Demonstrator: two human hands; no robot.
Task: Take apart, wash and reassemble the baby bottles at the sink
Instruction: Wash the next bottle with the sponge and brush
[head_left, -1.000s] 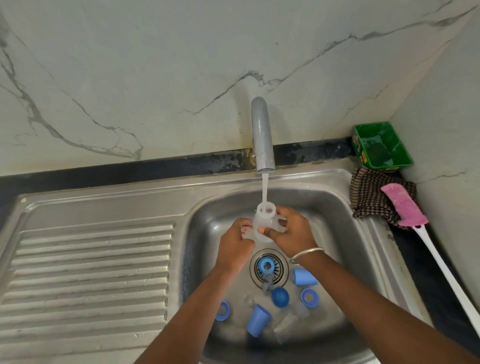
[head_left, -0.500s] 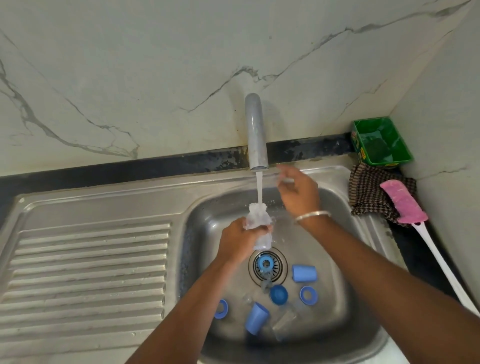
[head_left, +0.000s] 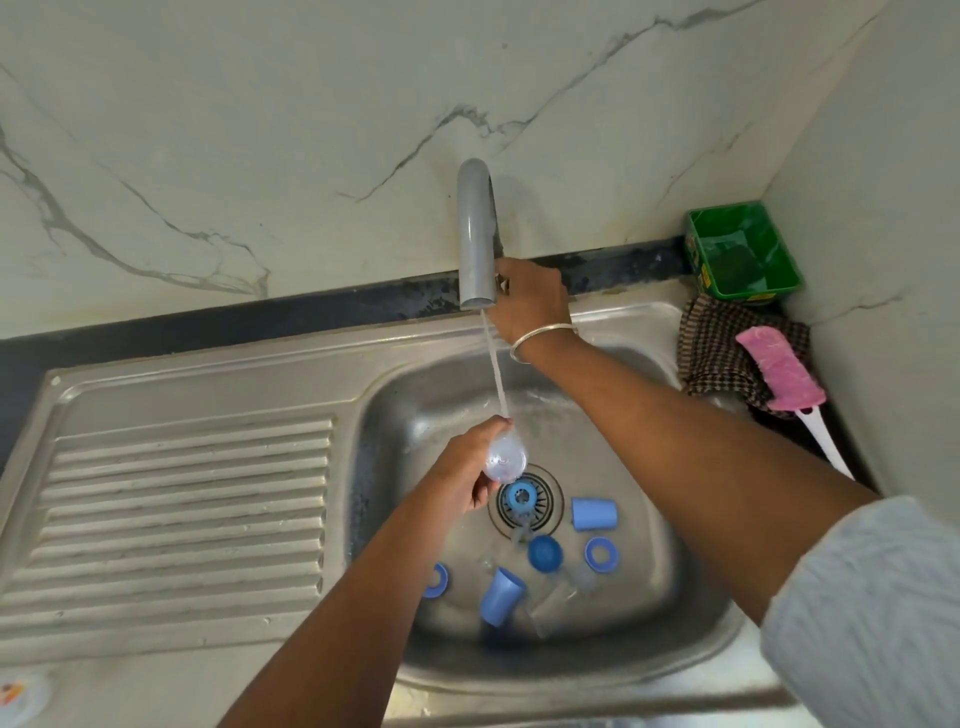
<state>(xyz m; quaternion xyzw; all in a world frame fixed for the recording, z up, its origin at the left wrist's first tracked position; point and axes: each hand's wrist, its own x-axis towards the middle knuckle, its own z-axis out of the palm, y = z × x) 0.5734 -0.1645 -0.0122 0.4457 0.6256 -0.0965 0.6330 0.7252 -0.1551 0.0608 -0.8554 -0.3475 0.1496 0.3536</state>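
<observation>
I see the left hand (head_left: 470, 470) at frame centre, fingers curled round a clear bottle (head_left: 505, 458) under the thin stream from the tap (head_left: 477, 239) — over the sink (head_left: 649, 670). The right hand (head_left: 530, 301) reaches behind the spout; its fingers are hidden — I cannot tell their state.

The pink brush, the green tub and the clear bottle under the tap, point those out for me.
pink brush (head_left: 779, 369), head view, on the middle of its pink head
green tub (head_left: 743, 252), head view, on its inner floor
clear bottle (head_left: 504, 460), head view, on its round base
</observation>
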